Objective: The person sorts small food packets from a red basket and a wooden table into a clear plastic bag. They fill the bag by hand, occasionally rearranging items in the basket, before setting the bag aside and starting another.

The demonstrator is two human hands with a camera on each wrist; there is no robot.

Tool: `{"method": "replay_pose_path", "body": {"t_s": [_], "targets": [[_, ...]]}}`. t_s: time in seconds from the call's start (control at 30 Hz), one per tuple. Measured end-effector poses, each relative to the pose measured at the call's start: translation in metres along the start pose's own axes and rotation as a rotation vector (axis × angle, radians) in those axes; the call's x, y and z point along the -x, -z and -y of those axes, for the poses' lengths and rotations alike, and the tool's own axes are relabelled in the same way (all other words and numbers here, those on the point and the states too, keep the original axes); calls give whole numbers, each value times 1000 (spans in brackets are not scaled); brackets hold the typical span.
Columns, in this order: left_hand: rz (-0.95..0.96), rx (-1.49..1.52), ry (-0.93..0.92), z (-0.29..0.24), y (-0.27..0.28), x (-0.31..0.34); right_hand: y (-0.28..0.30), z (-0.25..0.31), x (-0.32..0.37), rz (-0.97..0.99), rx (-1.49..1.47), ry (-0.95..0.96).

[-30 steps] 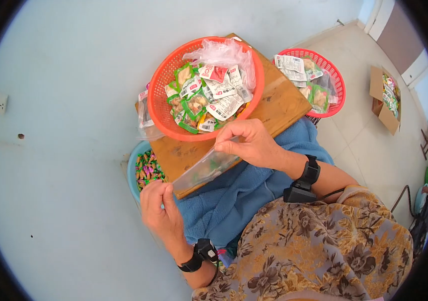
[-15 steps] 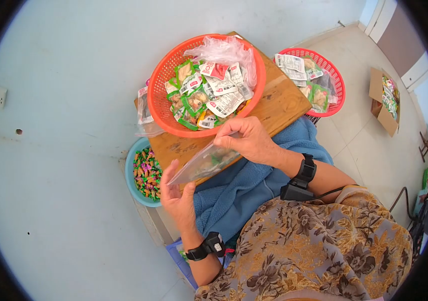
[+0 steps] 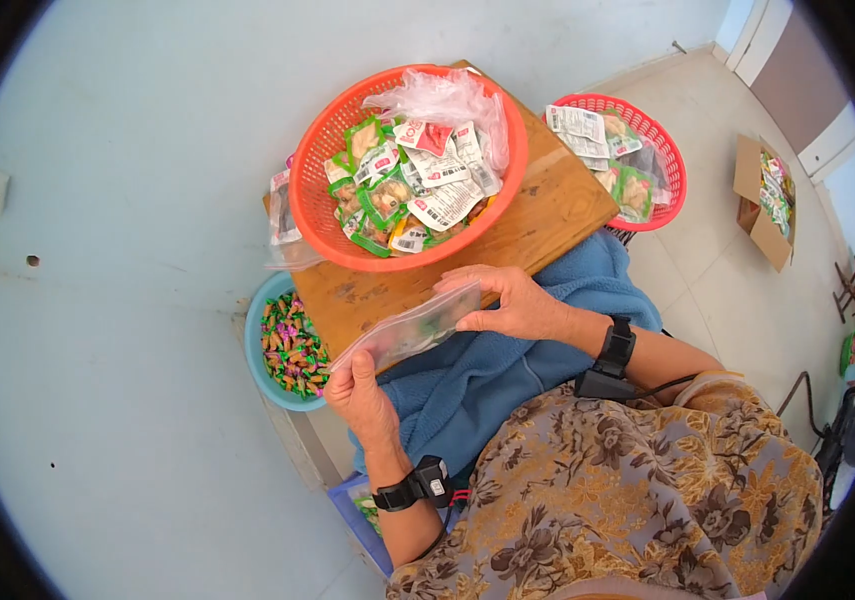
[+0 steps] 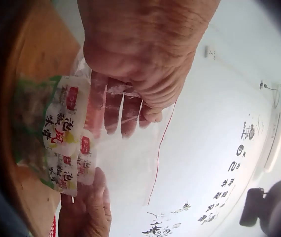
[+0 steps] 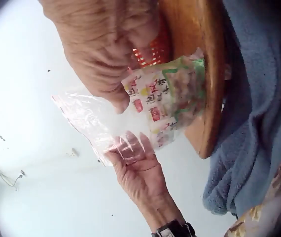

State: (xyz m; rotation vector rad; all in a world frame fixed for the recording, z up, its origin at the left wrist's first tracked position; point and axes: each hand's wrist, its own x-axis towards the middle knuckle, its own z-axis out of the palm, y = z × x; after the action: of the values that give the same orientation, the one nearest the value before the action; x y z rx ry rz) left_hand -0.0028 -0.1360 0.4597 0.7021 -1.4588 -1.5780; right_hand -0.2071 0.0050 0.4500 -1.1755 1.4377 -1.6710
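Observation:
A clear plastic zip bag (image 3: 402,335) is held slanting in front of the table's near edge. Printed snack packets with green edges (image 4: 64,133) lie inside its lower part, and a red line runs along its top in the left wrist view. My left hand (image 3: 365,402) grips the top left end, thumb on the near face and fingers behind the film. At the other end, my right hand (image 3: 515,305) holds the bag between thumb and fingers; its thumb (image 5: 118,101) lies on the film beside the packets.
An orange basket (image 3: 309,205) of snack packets stands on the wooden table (image 3: 557,205). A red basket (image 3: 675,165) and an open carton (image 3: 747,170) are to the right. At the left, a blue basin (image 3: 255,350) holds wrapped sweets. Blue cloth (image 3: 467,390) hangs below the table.
My left hand has loosened, moved up and in, then taken the bag's left end again with the thumb in front. The right hand has shifted its hold, with its fingers now straighter.

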Motion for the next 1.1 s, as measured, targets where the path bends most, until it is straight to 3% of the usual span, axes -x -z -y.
{"method": "replay_pose_path", "body": {"t_s": [0.03, 0.07, 0.17, 0.23, 0.37, 0.43, 0.57, 0.67, 0.73, 0.87, 0.93, 0.97, 1.03, 1.1], "targets": [[-10, -9, 13, 2, 3, 1, -1, -7, 1, -21, 140, 123], [-19, -19, 27, 3, 5, 2, -2, -13, 1, -21, 138, 122], [-31, 35, 45, 0, 3, 4, -6, -19, 1, 26, -23, 150], [-61, 46, 63, -4, -1, 3, -9, -19, 4, 55, -80, -52], [-125, 42, 163, -15, -12, 3, -17, -23, 13, 38, -83, -172], [-139, 9, 188, -11, -12, 1, -23, -29, 18, -35, -277, -316], [-215, -50, 247, 0, -15, -9, -25, -42, 24, -57, -268, -356], [-172, -113, 348, 18, -2, -17, -24, -43, 24, -129, -213, -462], [-209, -64, 389, 31, 0, -20, -21, -48, 24, -173, 31, -542], [-275, -7, 546, 44, 7, -21, -27, -58, 25, -319, 10, -550], [-280, 5, 575, 47, 8, -20, -28, -55, 27, -331, -126, -676], [-289, 17, 601, 48, 8, -19, -28, -60, 28, -332, -127, -678], [-278, 28, 609, 52, 8, -16, -30, -69, 28, -384, 141, -472], [-268, 38, 616, 59, 13, -13, -29, -68, 28, -392, 122, -505]]}}
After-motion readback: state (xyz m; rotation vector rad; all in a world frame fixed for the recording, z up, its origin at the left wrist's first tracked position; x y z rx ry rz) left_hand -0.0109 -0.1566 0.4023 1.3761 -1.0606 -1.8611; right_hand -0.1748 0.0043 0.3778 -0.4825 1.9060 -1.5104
